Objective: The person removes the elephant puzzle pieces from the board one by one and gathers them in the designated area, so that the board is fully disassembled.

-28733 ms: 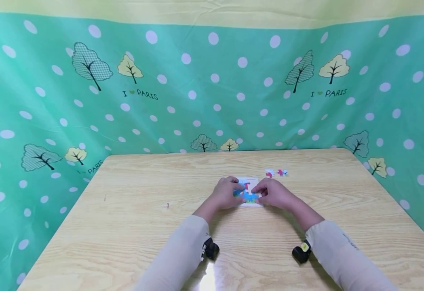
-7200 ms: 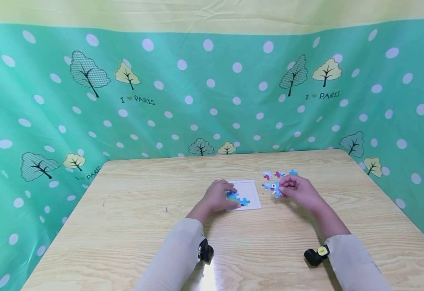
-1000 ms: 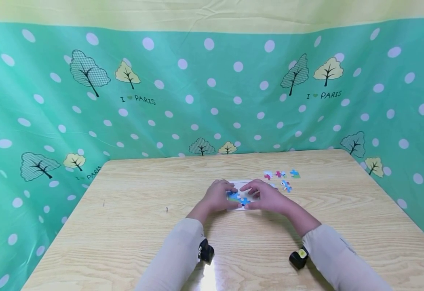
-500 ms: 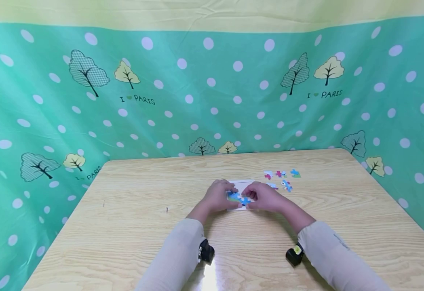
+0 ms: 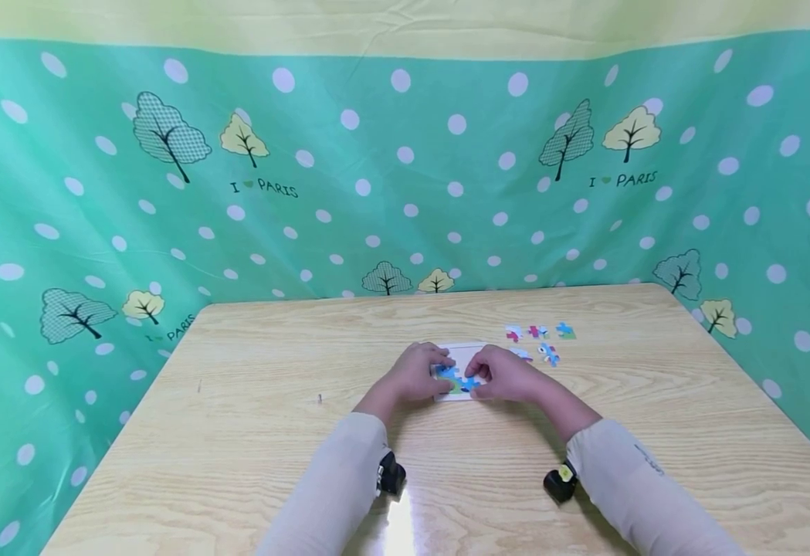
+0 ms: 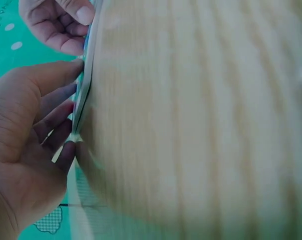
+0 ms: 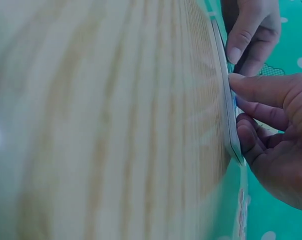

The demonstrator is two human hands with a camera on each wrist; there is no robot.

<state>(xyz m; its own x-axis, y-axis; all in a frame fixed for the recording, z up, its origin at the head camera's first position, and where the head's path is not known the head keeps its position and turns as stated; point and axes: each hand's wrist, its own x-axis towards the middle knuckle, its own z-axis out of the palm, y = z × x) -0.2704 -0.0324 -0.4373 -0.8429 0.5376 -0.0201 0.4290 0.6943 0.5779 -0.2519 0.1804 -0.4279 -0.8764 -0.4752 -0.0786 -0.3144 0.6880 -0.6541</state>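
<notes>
White board, fingers over side edges, broad tabletop around

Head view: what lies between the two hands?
Blue-green puzzle pieces and bare white tray, between left hand and right hand; the head view shows it.

Pale wood-grain tabletop before me. White puzzle board lies on it; several loose puzzle pieces near board's right side. Small dark speck to my left.
</notes>
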